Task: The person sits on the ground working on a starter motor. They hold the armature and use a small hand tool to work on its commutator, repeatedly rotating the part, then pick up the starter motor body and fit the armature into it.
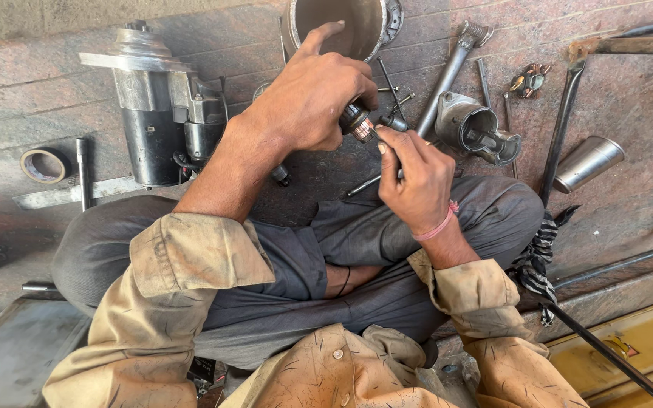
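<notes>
Two hands meet over the lap: left hand [307,102] closes its fingers around a small armature [357,121], steadying it, while right hand [416,181] pinches a thin tool at its end. Starter motor [156,106] stands beyond the left fingers; metal housing [474,128] beyond the right.

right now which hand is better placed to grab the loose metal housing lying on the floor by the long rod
Likely the right hand. It sits just beside the metal housing and pinches only a thin tool at the small cylindrical part. The left hand is wrapped around that part and lies farther away.
</notes>
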Demonstrator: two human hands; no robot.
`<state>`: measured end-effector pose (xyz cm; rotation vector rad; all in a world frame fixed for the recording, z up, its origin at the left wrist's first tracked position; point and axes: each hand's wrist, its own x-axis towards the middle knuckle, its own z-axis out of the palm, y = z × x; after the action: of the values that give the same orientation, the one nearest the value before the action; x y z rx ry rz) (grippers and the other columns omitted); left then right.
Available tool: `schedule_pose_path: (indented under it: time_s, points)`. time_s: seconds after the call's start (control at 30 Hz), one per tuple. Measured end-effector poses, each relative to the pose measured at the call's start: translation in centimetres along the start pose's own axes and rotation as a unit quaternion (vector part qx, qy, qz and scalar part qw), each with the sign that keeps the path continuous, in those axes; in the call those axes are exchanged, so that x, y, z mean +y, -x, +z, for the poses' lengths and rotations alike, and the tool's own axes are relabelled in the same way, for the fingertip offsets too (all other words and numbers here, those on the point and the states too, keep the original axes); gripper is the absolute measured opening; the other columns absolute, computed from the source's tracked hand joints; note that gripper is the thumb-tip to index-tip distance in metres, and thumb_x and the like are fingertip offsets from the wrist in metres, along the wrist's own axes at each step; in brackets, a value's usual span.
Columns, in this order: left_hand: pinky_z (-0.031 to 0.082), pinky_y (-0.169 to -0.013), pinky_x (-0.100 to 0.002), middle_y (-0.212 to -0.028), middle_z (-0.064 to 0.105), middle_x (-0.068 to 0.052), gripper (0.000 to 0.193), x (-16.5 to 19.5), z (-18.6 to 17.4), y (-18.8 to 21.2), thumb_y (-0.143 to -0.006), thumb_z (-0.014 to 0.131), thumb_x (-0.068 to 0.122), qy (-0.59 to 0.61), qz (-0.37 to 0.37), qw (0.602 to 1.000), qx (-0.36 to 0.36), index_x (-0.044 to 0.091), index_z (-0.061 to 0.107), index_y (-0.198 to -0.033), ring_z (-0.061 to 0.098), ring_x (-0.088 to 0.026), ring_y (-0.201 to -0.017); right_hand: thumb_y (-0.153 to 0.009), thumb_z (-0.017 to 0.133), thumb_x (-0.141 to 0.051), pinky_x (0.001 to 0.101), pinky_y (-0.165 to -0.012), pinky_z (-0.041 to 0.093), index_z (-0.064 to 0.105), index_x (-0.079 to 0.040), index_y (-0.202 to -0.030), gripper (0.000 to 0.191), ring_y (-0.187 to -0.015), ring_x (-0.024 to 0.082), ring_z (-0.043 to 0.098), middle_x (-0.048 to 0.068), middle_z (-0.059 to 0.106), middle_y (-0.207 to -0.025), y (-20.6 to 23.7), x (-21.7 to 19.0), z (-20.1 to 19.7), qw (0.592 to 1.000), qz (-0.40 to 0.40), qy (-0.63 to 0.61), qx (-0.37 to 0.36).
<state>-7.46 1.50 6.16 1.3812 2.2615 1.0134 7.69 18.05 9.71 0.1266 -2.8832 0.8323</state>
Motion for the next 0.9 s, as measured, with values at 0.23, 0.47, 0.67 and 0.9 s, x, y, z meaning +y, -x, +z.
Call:
schedule_pose_path:
  time_s: [0.23,0.47,0.67,0.9]
  points:
    - [0.025,-0.118,-0.060,-0.088,0.073,-0.003,0.044,-0.3,0.2,0.3,-0.049,0.075,-0.002,0.009,0.010,1.000,0.011,0.012,0.080,-0.090,0.069,-0.030,-0.099,-0.096,0.070,0.002,0.0395,-0.065,0.053,0.066,0.001,-0.111,0.015,-0.074,0.031,0.070,0.015,0.069,-0.090,0.6,-0.2,1.1,0.999,-0.013,0.047,0.002]
    - [0.034,-0.116,-0.057,-0.085,0.072,-0.009,0.042,-0.5,0.7,0.3,-0.049,0.077,0.000,0.037,0.022,0.999,0.009,0.009,0.079,-0.090,0.069,-0.035,-0.094,-0.097,0.067,0.005,0.0404,-0.067,0.055,0.064,0.003,-0.112,0.015,-0.077,0.032,0.072,0.017,0.069,-0.094,0.7,0.8,2.7,0.999,-0.036,0.019,0.024]
    - [0.034,-0.117,-0.056,-0.084,0.071,-0.010,0.041,-0.3,0.1,0.4,-0.050,0.077,0.000,0.041,0.026,0.999,0.005,0.008,0.078,-0.090,0.068,-0.035,-0.095,-0.100,0.064,0.005,0.0387,-0.072,0.058,0.061,0.004,-0.109,0.010,-0.086,0.033,0.075,0.017,0.072,-0.100,0.5,0.8,3.2,0.998,-0.041,-0.001,0.043]
    - [0.029,-0.116,-0.059,-0.085,0.072,-0.006,0.042,0.4,0.1,0.5,-0.047,0.073,0.000,0.018,0.013,1.000,0.002,0.010,0.078,-0.088,0.069,-0.032,-0.096,-0.098,0.063,0.006,0.0384,-0.072,0.058,0.061,0.004,-0.109,0.011,-0.085,0.033,0.075,0.018,0.071,-0.098,1.5,1.6,3.9,0.997,-0.028,-0.044,0.065]
